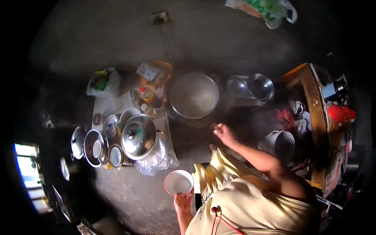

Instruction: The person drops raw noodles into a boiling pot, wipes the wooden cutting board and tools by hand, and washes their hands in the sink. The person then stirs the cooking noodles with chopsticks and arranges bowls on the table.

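My left hand [183, 203] grips a white bowl [178, 181] with a red rim, its thumb over the near edge. The inside of the bowl looks pale, and I cannot make out any contents. My right hand [224, 134] is in the air on the near side of a large round metal pot [194, 96]. Its fingers are curled together, and whatever may be in them is too small to tell. Haze hangs over the pot, and what it holds is blurred.
Left of the pot, a table [162, 143] bears a domed metal lid [138, 136], a steel basin [93, 148], bottles [147, 95] and bags. Two metal bowls [261, 87] stand to the right. A wooden cabinet [313, 102] and a bucket [280, 144] are farther right.
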A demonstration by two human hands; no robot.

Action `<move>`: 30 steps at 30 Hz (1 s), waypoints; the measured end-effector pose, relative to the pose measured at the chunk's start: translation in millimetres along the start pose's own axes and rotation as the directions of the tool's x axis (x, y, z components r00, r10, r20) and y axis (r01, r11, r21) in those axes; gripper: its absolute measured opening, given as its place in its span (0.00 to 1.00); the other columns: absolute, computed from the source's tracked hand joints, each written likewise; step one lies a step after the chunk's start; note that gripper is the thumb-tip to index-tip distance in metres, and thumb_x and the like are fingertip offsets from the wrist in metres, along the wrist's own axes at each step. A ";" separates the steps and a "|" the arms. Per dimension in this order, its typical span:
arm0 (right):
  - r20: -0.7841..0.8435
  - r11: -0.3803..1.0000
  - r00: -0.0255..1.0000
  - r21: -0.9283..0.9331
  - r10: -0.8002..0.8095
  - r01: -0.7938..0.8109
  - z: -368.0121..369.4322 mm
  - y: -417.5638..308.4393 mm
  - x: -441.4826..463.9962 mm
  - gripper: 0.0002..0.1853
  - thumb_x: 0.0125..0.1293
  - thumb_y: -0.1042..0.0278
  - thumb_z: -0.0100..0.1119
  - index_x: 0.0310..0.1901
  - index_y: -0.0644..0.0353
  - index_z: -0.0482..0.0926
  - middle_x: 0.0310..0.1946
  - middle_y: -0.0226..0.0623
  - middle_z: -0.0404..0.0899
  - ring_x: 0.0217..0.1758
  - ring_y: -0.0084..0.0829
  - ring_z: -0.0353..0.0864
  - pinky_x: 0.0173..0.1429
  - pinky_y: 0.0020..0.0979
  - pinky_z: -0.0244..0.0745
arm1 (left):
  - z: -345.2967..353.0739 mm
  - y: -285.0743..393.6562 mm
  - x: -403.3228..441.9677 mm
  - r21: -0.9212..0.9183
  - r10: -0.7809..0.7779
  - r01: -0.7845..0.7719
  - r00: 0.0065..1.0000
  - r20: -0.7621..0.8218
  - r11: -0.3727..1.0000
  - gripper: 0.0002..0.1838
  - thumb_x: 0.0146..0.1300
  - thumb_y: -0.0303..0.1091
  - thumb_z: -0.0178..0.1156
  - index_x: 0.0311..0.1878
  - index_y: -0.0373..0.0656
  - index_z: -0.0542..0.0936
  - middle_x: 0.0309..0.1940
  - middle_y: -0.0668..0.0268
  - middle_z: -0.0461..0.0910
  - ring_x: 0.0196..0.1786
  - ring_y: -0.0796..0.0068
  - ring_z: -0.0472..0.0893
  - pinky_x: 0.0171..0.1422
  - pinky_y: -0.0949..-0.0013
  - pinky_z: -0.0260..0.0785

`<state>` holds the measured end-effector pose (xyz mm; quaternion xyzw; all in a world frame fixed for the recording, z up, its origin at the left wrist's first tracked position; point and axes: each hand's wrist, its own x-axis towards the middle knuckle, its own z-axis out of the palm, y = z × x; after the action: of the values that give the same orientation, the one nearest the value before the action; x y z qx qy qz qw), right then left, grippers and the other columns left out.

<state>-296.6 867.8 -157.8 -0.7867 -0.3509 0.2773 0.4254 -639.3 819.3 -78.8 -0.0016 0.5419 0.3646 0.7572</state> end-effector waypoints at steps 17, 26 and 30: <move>-0.361 0.714 0.693 -0.097 0.624 -0.693 -102.6 220.6 213.5 0.27 0.57 0.41 0.47 0.28 0.62 0.79 0.18 0.38 0.79 0.26 0.36 0.81 0.38 0.39 0.74 | 185.2 -95.4 44.3 0.226 -0.205 0.176 0.972 0.112 0.958 0.29 0.48 0.30 0.54 0.58 0.43 0.62 0.55 0.60 0.67 0.57 0.56 0.68 0.60 0.46 0.62; -0.215 0.677 0.675 -0.073 0.706 -0.732 -99.0 262.3 237.0 0.15 0.55 0.58 0.50 0.30 0.64 0.76 0.20 0.39 0.80 0.29 0.34 0.82 0.36 0.35 0.75 | 315.3 -148.6 85.8 0.245 -0.165 0.130 0.978 0.129 0.961 0.36 0.45 0.32 0.62 0.60 0.45 0.61 0.56 0.60 0.66 0.58 0.58 0.68 0.60 0.46 0.63; 0.031 0.866 0.867 -0.068 0.498 -0.495 -150.1 252.3 174.8 0.13 0.55 0.61 0.49 0.33 0.63 0.76 0.24 0.43 0.77 0.27 0.36 0.78 0.34 0.39 0.73 | 354.2 -151.0 118.4 0.331 -0.157 0.058 0.947 0.282 0.942 0.34 0.49 0.31 0.58 0.62 0.46 0.59 0.57 0.61 0.65 0.59 0.58 0.66 0.61 0.46 0.62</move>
<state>-1.6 835.5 -327.2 -0.8557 -0.1546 0.3856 0.3086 -248.0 914.4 -89.3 0.1470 0.4697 0.2258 0.8407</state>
